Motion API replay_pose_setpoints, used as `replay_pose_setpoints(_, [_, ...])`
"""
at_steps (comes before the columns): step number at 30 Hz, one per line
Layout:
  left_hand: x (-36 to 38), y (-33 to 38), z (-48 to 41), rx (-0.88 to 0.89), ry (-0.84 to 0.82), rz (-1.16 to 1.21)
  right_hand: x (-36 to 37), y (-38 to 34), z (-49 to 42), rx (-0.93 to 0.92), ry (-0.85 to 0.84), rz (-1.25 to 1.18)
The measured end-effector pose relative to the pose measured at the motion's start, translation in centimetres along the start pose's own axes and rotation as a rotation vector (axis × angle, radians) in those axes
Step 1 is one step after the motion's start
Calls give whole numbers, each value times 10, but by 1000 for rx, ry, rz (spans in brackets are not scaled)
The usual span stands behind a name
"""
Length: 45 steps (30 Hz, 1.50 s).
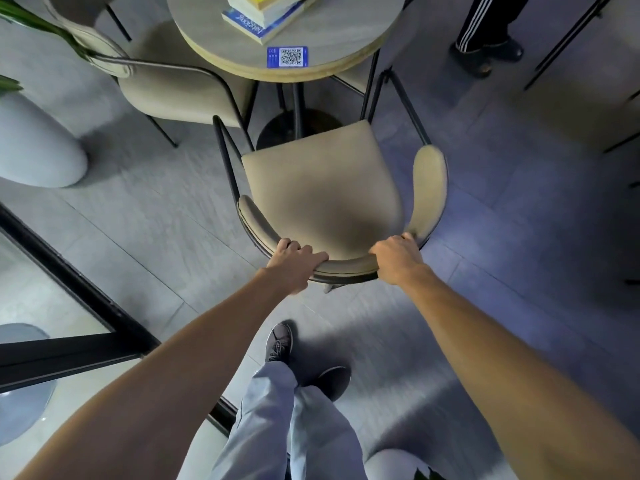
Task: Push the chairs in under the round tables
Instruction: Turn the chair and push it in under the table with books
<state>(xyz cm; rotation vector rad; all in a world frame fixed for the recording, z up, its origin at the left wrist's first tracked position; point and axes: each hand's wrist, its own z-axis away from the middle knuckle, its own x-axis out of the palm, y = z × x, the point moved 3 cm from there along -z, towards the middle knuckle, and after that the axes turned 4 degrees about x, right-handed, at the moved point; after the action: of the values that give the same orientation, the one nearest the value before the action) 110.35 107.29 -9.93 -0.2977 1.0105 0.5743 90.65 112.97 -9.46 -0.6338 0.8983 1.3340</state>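
A beige padded chair (322, 181) with a curved backrest and black metal legs stands in front of me, facing a round table (332, 39). Its seat front lies just short of the table's near edge, close to the black pedestal base. My left hand (294, 263) grips the left part of the curved backrest. My right hand (396, 259) grips the right part of the same backrest. A second beige chair (180, 91) sits at the table's left side, its seat partly under the tabletop.
Stacked books (266, 15) and a blue QR-code sticker (286, 57) lie on the table. A white planter (31, 143) with green leaves stands at left. Another person's legs (485, 32) are at upper right, beside more chair legs (568, 39). A black-framed glass panel (69, 289) runs along my left.
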Motion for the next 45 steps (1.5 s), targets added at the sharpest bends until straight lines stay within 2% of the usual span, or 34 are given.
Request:
replay_pose_setpoints(21, [-20,-67,-39,-42,119,-63,-34,-16,-58,21,24,-7])
replay_pose_setpoints(34, [-36,-57,-61,-39,71,15,-40,7,-79,3,23,-18])
replay_pose_setpoints(40, [-35,-53,-58,-54,72,3,-38,7,-75,15,61,-34])
replay_pose_setpoints(45, [-41,-46,-54,-73,14,-22,-32,0,-60,12,208,-63])
